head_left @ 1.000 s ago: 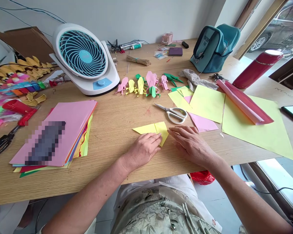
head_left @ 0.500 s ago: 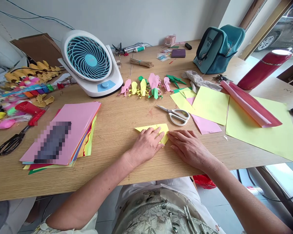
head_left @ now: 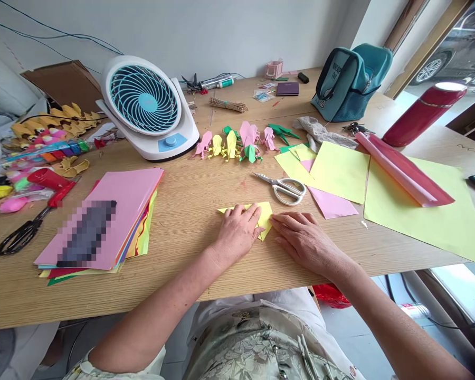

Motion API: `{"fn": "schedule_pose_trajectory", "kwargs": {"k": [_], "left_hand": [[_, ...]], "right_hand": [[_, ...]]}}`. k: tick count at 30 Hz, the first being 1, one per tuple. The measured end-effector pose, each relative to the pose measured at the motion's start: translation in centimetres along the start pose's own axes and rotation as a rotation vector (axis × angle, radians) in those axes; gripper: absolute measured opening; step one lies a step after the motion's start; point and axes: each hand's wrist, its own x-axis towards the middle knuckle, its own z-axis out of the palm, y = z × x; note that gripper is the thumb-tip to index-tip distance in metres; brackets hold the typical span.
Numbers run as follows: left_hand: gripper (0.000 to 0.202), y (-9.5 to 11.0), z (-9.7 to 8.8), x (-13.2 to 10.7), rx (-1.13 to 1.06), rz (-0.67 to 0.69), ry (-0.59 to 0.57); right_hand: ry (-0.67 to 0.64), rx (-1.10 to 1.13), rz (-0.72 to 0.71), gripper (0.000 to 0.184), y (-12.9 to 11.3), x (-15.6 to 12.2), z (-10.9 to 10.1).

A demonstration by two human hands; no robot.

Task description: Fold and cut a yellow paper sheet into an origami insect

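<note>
My left hand (head_left: pixel 238 232) lies flat over a folded piece of yellow paper (head_left: pixel 266 214), its fingers covering the paper's middle and its thumb apart on the lower part. A pointed corner of the paper sticks out to the left, past my fingers. My right hand (head_left: pixel 306 238) rests palm down on the table, fingers stretched out and tips touching the paper's right edge. White-handled scissors (head_left: pixel 288 191) lie just beyond the paper, blades pointing left. Farther back stands a row of several folded paper figures (head_left: pixel 248 138) in pink, yellow and green.
On the left lie a stack of coloured paper (head_left: pixel 130 195), a black-handled tool with red parts (head_left: pixel 27 227) and a white fan (head_left: pixel 174 143). To the right are yellow sheets (head_left: pixel 427 211), a rolled red-pink sheet (head_left: pixel 411 174), a red flask (head_left: pixel 423 116) and a teal bag (head_left: pixel 346 89).
My left hand has slid slightly left and its fingers have shifted, uncovering a little more of the yellow paper. My right hand stays by the paper's edge. The view has shifted slightly.
</note>
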Motion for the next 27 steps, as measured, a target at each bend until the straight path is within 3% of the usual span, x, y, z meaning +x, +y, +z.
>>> {"fn": "schedule_pose_trajectory", "kwargs": {"k": [11, 18, 27], "left_hand": [[0.048, 0.0, 1.0, -0.4, -0.039, -0.027, 0.024], [0.045, 0.2, 0.9, -0.5, -0.097, -0.042, 0.034], [0.039, 0.6, 1.1, -0.1, -0.136, -0.091, 0.101]], "right_hand": [[-0.048, -0.139, 0.125, 0.039, -0.9, 3.4, 0.0], [-0.011, -0.112, 0.122, 0.049, -0.9, 1.2, 0.5], [-0.01, -0.11, 0.17, 0.049, -1.7, -0.4, 0.4]]}}
